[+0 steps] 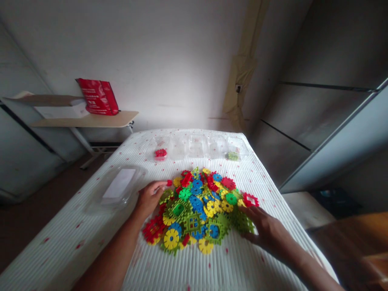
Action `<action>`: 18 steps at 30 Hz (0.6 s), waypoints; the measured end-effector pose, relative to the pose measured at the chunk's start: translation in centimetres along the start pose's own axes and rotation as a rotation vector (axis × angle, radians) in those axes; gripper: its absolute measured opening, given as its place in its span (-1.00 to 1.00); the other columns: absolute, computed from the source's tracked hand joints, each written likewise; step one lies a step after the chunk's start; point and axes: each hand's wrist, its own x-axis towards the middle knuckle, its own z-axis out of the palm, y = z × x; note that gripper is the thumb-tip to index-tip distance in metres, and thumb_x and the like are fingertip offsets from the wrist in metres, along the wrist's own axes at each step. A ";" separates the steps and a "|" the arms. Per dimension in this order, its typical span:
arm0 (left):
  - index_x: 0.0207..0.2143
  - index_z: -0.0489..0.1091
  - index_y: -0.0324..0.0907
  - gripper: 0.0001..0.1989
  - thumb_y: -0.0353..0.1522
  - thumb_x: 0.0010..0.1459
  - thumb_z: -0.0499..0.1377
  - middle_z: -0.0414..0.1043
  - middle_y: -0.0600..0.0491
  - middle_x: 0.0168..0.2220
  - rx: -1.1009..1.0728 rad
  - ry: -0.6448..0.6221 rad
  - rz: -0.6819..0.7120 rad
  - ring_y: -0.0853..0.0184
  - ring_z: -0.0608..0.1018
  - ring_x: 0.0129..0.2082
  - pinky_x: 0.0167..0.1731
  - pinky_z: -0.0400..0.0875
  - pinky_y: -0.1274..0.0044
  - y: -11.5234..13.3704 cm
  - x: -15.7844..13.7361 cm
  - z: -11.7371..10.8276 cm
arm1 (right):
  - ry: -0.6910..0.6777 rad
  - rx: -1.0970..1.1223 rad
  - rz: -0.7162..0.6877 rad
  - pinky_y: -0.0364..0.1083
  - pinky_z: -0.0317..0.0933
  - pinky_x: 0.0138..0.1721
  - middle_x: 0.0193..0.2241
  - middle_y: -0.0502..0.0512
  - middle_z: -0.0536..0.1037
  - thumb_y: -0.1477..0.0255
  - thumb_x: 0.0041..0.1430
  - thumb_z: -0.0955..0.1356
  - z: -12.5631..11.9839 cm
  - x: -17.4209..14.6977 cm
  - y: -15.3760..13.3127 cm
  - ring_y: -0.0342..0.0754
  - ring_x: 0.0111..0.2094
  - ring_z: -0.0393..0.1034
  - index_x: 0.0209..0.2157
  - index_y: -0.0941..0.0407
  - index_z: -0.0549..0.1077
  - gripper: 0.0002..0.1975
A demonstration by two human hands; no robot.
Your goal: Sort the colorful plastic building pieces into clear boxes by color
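Note:
A heap of plastic interlocking building pieces [197, 204] lies mid-table: yellow and blue notched discs, green and red toothed squares, and others. At its left edge, my left hand [150, 197] pinches a small red building piece [169, 183] between thumb and fingertips. My right hand [263, 224] is at the heap's right side, its fingers and thumb around a green toothed building piece [241, 221]. How firmly it grips that piece is hard to see. Behind the heap stands a row of clear plastic containers [198, 147]. Red pieces [160, 153] sit in the left one, green pieces [233, 156] in the right one.
A clear plastic lid or tray [125, 198] with a white rectangular item [119, 186] lies at the table's left. The table has a white ribbed cloth [169, 270]. Beyond it are a side table [121, 119] with a red bag [98, 97], and grey cabinets [321, 97] at right.

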 end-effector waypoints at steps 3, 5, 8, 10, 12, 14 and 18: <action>-0.26 0.43 -0.20 -0.69 -0.25 0.04 0.01 0.50 0.00 -0.23 -0.004 -0.005 0.004 0.29 0.50 -0.23 -0.15 0.36 0.48 0.1 0.0 0.0 | 0.048 -0.003 -0.013 -0.01 0.34 -0.19 -0.11 0.21 0.45 0.38 -0.01 0.32 0.2 0.0 -0.2 0.04 -0.14 0.39 0.07 0.11 0.20 -0.45; -0.26 0.43 -0.20 -0.69 -0.26 0.04 0.01 0.50 0.00 -0.23 -0.004 -0.003 0.003 0.29 0.50 -0.23 -0.15 0.36 0.48 0.2 0.0 0.0 | 0.056 -0.016 -0.007 -0.02 0.35 -0.22 -0.11 0.22 0.45 0.39 -0.01 0.31 0.3 0.1 -0.6 0.04 -0.17 0.40 0.05 0.13 0.21 -0.47; -0.26 0.43 -0.19 -0.70 -0.26 0.04 0.01 0.50 0.01 -0.24 -0.006 -0.001 -0.005 0.30 0.50 -0.23 -0.16 0.36 0.49 0.3 0.0 -0.1 | 0.061 -0.050 0.015 -0.04 0.36 -0.27 -0.12 0.25 0.43 0.42 -0.06 0.31 0.8 0.2 -1.4 0.05 -0.19 0.40 0.01 0.16 0.24 -0.48; -0.25 0.43 -0.18 -0.70 -0.26 0.05 0.01 0.50 0.02 -0.24 -0.006 -0.004 -0.002 0.30 0.50 -0.23 -0.16 0.36 0.50 0.3 -0.1 -0.1 | 0.085 -0.076 0.030 -0.04 0.36 -0.28 -0.12 0.26 0.42 0.43 -0.08 0.31 1.2 0.4 -1.8 0.06 -0.20 0.39 0.00 0.17 0.25 -0.48; -0.25 0.42 -0.18 -0.70 -0.26 0.06 0.01 0.50 0.02 -0.23 -0.003 -0.004 0.007 0.31 0.50 -0.23 -0.16 0.36 0.50 0.2 -0.1 -0.1 | 0.105 -0.088 0.042 -0.03 0.35 -0.29 -0.14 0.26 0.42 0.43 -0.09 0.31 1.4 0.5 -1.9 0.06 -0.22 0.39 -0.03 0.18 0.26 -0.50; -0.24 0.42 -0.18 -0.70 -0.26 0.06 0.01 0.50 0.02 -0.23 -0.001 -0.003 0.014 0.31 0.50 -0.22 -0.15 0.36 0.50 0.1 -0.1 0.0 | 0.112 -0.083 0.044 -0.04 0.34 -0.31 -0.21 0.23 0.44 0.45 -0.11 0.30 1.1 0.7 -1.9 0.04 -0.26 0.39 -0.09 0.18 0.28 -0.54; -0.24 0.42 -0.19 -0.70 -0.27 0.06 0.00 0.50 0.01 -0.23 -0.001 -0.006 0.018 0.30 0.50 -0.22 -0.15 0.36 0.49 0.1 0.0 0.0 | 0.155 -0.047 0.024 -0.07 0.30 -0.38 -0.33 0.17 0.44 0.44 -0.10 0.30 -0.5 1.6 -1.9 -0.02 -0.36 0.37 -0.18 0.17 0.29 -0.65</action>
